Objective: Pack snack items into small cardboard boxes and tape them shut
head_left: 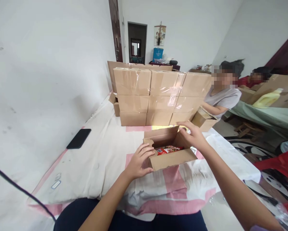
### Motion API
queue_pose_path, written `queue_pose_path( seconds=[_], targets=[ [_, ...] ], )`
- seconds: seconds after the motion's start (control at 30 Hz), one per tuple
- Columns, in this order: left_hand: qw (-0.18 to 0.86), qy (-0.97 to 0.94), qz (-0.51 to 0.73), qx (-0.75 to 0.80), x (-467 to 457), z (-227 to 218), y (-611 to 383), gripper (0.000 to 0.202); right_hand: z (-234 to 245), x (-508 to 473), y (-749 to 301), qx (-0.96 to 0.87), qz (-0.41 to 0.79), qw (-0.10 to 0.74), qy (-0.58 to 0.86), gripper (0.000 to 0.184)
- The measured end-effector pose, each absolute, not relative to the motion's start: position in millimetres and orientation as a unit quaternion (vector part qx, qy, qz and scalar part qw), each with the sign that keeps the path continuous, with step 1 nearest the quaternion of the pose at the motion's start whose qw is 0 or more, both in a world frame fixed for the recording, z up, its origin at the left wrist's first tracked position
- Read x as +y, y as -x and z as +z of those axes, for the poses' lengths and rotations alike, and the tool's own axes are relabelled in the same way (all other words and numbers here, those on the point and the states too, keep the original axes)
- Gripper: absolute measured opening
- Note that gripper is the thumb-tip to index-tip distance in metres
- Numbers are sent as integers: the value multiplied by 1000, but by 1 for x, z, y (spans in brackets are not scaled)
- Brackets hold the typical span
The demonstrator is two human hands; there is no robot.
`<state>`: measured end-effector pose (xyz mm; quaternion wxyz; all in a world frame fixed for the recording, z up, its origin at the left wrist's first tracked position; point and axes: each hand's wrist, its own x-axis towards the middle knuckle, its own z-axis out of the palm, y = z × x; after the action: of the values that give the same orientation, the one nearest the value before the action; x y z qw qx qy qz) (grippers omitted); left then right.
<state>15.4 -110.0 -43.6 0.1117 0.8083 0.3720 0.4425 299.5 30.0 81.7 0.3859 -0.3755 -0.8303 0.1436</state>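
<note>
An opened cardboard box sits on the table in front of me, its long flaps folded outward. Inside lies a red printed packet; the deeper contents are hidden. At the box's left end, my left hand grips the edge, fingers over the short flap and thumb near the front flap. My right hand holds the far right corner, its index finger stretched along the top. Part of a yellow printed item shows behind the box.
Taped cardboard boxes form a wall behind the open box. A black phone lies at left on the pink and white tablecloth. Across the table at right, a person reaches toward another box. A second person sits farther back.
</note>
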Motion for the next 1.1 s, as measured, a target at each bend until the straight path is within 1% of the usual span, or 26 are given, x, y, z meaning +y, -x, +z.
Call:
queue_pose_path(
  seconds=[0.07, 0.1, 0.13, 0.17, 0.23, 0.27, 0.33, 0.4, 0.47, 0.53, 0.6, 0.7, 0.8, 0.83, 0.9, 0.93, 0.97, 1.0, 1.1],
  targets=[
    [103, -805, 449, 373, -109, -45, -16, 79, 62, 28, -316, -727, 172, 521, 412, 37],
    [103, -803, 452, 373, -109, -46, -17, 79, 50, 26, -324, -684, 218, 557, 417, 43],
    [105, -799, 460, 373, -108, -46, -18, 77, 38, 23, -330, -662, 274, 562, 414, 48],
    [109, -788, 474, 377, -109, -47, -20, 72, 25, 19, -336, -663, 326, 540, 404, 53],
    [124, -745, 520, 399, -109, -47, -26, 62, 5, 11, -344, -700, 389, 462, 381, 60],
    [131, -713, 547, 418, -109, -47, -30, 56, -2, 8, -347, -717, 399, 432, 373, 63],
    [141, -653, 588, 456, -108, -45, -37, 50, -8, 3, -351, -728, 406, 412, 368, 68],
    [133, -653, 580, 468, -105, -43, -41, 43, -9, 0, -354, -729, 407, 410, 368, 69],
    [107, -700, 530, 467, -102, -39, -41, 38, -7, -1, -356, -734, 402, 408, 364, 66],
    [90, -733, 473, 481, -97, -36, -39, 44, -6, -1, -356, -745, 395, 413, 344, 63],
    [105, -733, 446, 503, -94, -32, -36, 50, -8, -2, -356, -763, 381, 414, 318, 63],
    [161, -702, 470, 510, -92, -29, -36, 47, -14, -4, -355, -794, 354, 402, 289, 64],
    [227, -610, 551, 522, -89, -30, -40, 28, -19, -5, -349, -785, 343, 411, 311, 57],
    [244, -579, 572, 528, -88, -31, -42, 31, -20, -5, -346, -768, 348, 423, 331, 55],
    [263, -543, 590, 536, -86, -33, -45, 58, -21, -4, -336, -728, 368, 448, 367, 56],
    [263, -539, 594, 536, -84, -33, -45, 67, -21, -3, -331, -714, 376, 457, 375, 59],
    [256, -543, 596, 534, -83, -33, -44, 70, -22, -3, -325, -708, 379, 463, 376, 60],
    [238, -555, 593, 532, -82, -33, -43, 66, -22, -3, -320, -706, 377, 468, 374, 60],
    [129, -640, 542, 529, -82, -31, -35, 33, -26, -8, -311, -692, 365, 489, 387, 57]
  ],
)
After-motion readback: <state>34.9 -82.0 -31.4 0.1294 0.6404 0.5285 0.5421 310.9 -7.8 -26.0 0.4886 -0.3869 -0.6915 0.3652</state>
